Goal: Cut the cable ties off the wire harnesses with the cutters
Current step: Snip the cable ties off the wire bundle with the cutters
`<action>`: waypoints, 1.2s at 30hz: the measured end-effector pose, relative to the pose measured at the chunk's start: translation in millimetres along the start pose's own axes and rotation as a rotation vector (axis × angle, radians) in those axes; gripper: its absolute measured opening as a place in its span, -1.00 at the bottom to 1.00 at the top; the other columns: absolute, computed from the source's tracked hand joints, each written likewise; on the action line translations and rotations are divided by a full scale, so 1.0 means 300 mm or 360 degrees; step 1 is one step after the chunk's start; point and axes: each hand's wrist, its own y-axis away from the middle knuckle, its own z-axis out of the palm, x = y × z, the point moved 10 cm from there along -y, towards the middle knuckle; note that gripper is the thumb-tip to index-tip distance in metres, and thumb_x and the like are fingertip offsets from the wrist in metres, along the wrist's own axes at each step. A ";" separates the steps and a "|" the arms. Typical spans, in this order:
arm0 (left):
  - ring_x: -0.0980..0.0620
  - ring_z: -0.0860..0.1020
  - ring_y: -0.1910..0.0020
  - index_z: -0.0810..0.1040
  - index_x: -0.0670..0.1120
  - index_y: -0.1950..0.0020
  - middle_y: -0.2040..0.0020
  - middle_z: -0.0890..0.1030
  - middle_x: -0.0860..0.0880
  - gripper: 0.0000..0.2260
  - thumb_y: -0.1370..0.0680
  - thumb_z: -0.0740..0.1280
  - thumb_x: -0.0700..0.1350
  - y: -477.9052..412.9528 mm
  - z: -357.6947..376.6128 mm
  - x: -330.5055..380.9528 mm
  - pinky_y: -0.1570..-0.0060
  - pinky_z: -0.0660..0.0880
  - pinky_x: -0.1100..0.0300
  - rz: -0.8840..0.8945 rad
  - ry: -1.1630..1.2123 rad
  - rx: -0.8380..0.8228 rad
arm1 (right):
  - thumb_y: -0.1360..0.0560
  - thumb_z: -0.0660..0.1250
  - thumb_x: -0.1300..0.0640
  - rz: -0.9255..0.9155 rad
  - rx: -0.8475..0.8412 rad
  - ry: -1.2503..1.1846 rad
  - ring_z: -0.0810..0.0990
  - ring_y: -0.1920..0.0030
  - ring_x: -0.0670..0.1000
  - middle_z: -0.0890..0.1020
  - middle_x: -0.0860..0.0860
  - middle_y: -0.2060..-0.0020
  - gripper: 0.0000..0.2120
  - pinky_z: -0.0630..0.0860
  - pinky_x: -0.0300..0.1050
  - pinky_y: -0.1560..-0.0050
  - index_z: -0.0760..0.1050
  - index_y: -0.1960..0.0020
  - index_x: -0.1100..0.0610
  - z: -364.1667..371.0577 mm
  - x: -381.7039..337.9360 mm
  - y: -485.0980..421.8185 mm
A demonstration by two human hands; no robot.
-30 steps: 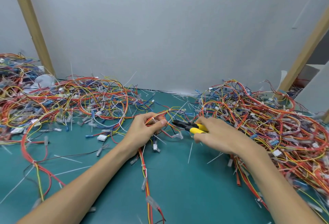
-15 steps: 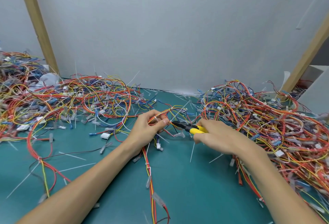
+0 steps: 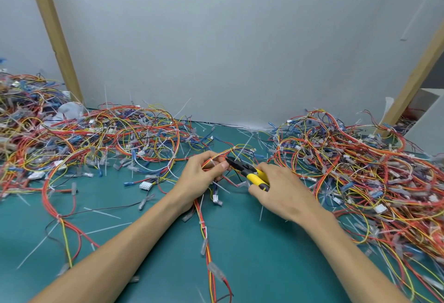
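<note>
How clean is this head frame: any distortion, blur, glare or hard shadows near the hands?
Head view: wide-angle distortion leans the wooden posts outward; light is soft, no glare on the green table, shadows faint; left hand gripping the harness, right hand and cutters are sharp; the wire pile at the far left edge looks slightly smeared.

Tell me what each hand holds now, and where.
Left hand pinches the wire harness at a bend; right hand grips the cutters by the yellow handles.
</note>
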 end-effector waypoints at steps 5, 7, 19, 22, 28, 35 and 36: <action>0.18 0.44 0.45 0.53 -0.17 0.10 0.44 0.55 0.11 -0.95 -0.56 0.36 -0.24 -0.003 -0.005 -0.016 0.31 0.43 0.37 -0.0043 0.0068 0.0018 | -0.43 0.22 -0.22 -0.0035 0.0111 -0.0049 0.42 0.36 -0.03 0.43 -0.04 0.45 -0.66 0.34 -0.07 0.35 0.30 0.29 0.03 0.008 -0.005 0.007; 0.18 0.44 0.44 0.54 -0.15 0.10 0.44 0.55 0.10 -0.95 -0.56 0.36 -0.23 -0.006 -0.005 -0.023 0.31 0.43 0.37 -0.0056 0.0068 0.0014 | -0.43 0.23 -0.21 -0.0026 0.0180 -0.0001 0.41 0.38 -0.03 0.41 -0.05 0.47 -0.68 0.29 -0.08 0.39 0.30 0.29 0.02 0.008 -0.003 0.010; 0.04 0.49 0.31 0.57 -0.10 0.10 0.27 0.60 0.03 -0.90 -0.49 0.44 -0.28 -0.008 0.027 -0.027 0.21 0.49 0.25 -0.0049 0.0017 -0.0162 | -0.43 0.37 -0.14 -0.0083 0.0456 0.0264 0.49 0.16 0.05 0.55 -0.10 0.23 -0.75 0.30 -0.10 0.28 0.48 0.03 0.00 -0.006 0.041 0.026; 0.11 0.50 0.32 0.56 -0.15 0.09 0.32 0.60 0.11 -0.90 -0.48 0.44 -0.30 -0.007 0.039 -0.021 0.23 0.48 0.33 -0.0028 0.0000 -0.0215 | -0.43 0.45 -0.02 -0.0085 0.0440 0.0290 0.47 0.10 0.08 0.56 -0.06 0.13 -0.71 0.35 -0.06 0.17 0.50 -0.09 0.05 0.005 0.048 0.024; 0.17 0.53 0.36 0.56 -0.27 0.03 0.30 0.63 0.05 -0.88 -0.48 0.43 -0.31 -0.002 0.048 -0.019 0.28 0.46 0.36 -0.0019 0.0090 -0.0296 | -0.47 0.43 0.08 -0.0112 0.0342 0.0219 0.44 0.09 0.09 0.51 -0.06 0.11 -0.73 0.32 -0.06 0.13 0.47 -0.12 0.05 0.025 0.052 0.016; 0.13 0.45 0.37 0.55 -0.19 0.05 0.37 0.60 0.09 -0.86 -0.52 0.41 -0.13 0.002 0.048 -0.012 0.25 0.45 0.35 0.0009 0.0203 -0.0361 | -0.47 0.38 0.01 -0.0143 0.0361 0.0039 0.47 0.17 0.04 0.54 -0.11 0.21 -0.83 0.27 -0.11 0.28 0.46 -0.02 -0.03 0.009 0.040 0.031; 0.13 0.45 0.37 0.55 -0.18 0.05 0.37 0.60 0.09 -0.87 -0.52 0.41 -0.13 0.002 0.047 -0.013 0.25 0.45 0.34 0.0008 0.0224 -0.0366 | -0.46 0.37 -0.01 -0.0150 0.0376 0.0020 0.46 0.19 0.02 0.54 -0.12 0.22 -0.85 0.26 -0.12 0.29 0.45 0.01 -0.04 0.005 0.038 0.035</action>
